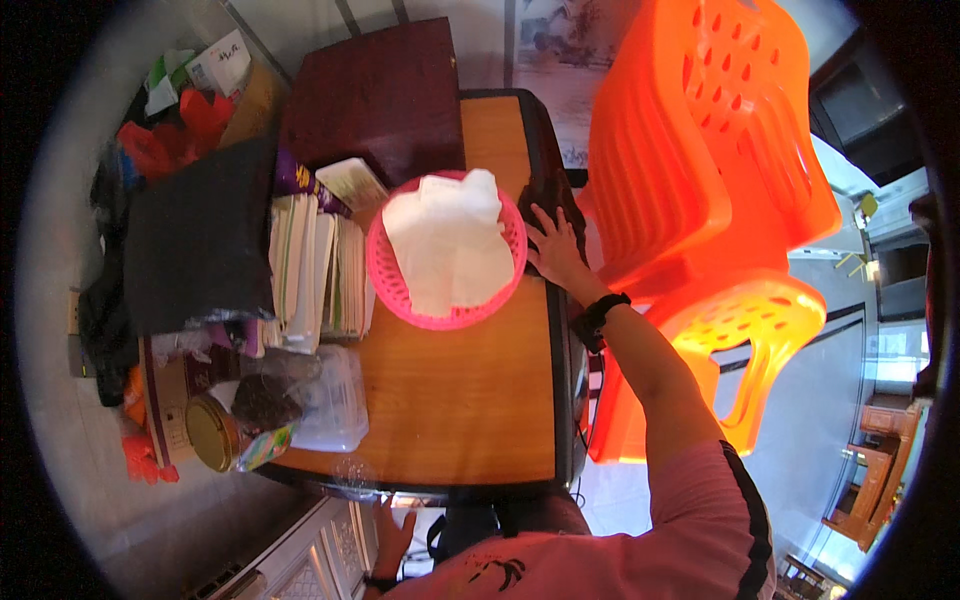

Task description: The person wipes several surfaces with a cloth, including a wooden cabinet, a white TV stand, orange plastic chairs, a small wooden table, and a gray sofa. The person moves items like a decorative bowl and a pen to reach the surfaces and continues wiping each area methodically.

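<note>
My right hand [557, 247] reaches to the table's right edge, fingers spread over a dark brown item [553, 201] that may be cloth or a bag. Just left of those fingertips stands a round pink plastic basket [390, 289]. A flat white sheet [450, 244], paper or cloth, lies in the basket and covers most of its opening. My left hand [394, 534] hangs low at the table's front edge with its fingers apart, and nothing shows in it. Both hands are on the near and right sides of the wood-topped table [457, 397].
Books [319, 270], a black bag [199, 240] and a dark red box [375, 105] crowd the table's left and back. A clear plastic container [337, 401] and a gold-lidded jar [211, 431] sit at front left. Stacked orange plastic chairs [660, 172] stand close on the right.
</note>
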Available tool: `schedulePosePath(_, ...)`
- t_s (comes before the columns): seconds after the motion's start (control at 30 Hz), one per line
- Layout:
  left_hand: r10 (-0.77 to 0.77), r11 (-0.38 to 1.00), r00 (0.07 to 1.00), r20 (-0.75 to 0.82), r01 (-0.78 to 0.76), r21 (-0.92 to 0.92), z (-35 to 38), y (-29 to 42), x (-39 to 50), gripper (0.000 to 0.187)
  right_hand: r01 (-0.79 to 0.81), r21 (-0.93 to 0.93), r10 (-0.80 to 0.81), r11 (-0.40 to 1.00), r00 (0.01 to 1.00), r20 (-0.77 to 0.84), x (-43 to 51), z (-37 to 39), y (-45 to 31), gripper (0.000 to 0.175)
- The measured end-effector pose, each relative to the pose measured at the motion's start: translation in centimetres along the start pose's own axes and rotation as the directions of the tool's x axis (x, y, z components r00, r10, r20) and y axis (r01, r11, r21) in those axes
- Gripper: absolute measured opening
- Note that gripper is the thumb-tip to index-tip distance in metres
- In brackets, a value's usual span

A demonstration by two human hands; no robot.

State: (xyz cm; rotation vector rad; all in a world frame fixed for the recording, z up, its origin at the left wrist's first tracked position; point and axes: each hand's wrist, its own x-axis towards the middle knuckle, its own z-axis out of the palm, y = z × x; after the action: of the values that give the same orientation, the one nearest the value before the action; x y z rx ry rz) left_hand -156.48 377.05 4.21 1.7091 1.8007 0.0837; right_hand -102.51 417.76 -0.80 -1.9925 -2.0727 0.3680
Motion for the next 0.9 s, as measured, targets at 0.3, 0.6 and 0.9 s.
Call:
schedulePosePath(0.3,-0.677,0.623,0.671,0.302,0.741,-0.252,0.2,-0.1,-5.0,0.065,0.125,0.045,-0.116,0.991,0.979,-0.165,14.5,1.2,6.6,0.052)
schedulePosePath(0.6,-0.730,0.506,0.582,0.359,0.812,-0.290,-0.7,1.4,-5.8,0.062,0.078,0.220,-0.011,0.972,0.956,-0.292,15.0,0.0,8.6,0.055)
schedulePosePath(0.9,-0.669,0.493,0.590,0.452,0.807,-0.324,0.7,-1.9,-7.4,0.060,-0.178,0.510,0.281,0.841,0.951,-0.131,1.5,0.7,5.6,0.061)
